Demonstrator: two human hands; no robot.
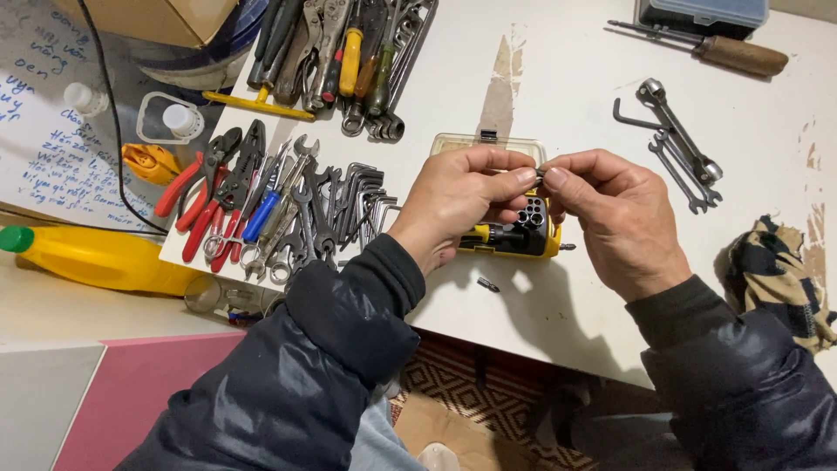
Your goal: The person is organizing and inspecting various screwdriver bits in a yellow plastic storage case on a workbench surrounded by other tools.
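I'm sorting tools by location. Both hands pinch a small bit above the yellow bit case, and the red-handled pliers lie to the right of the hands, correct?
Not quite. The head view shows the red-handled pliers to the left of the hands, beside the wrenches. The rest holds: left hand and right hand pinch a small bit above the yellow bit case.

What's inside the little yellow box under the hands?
The yellow box shows a black holder with round sockets and a black-and-yellow handle. The left hand and right hand cover the rest.

White table (575,78), wrenches (684,148), pliers (214,187), bit case (514,237)
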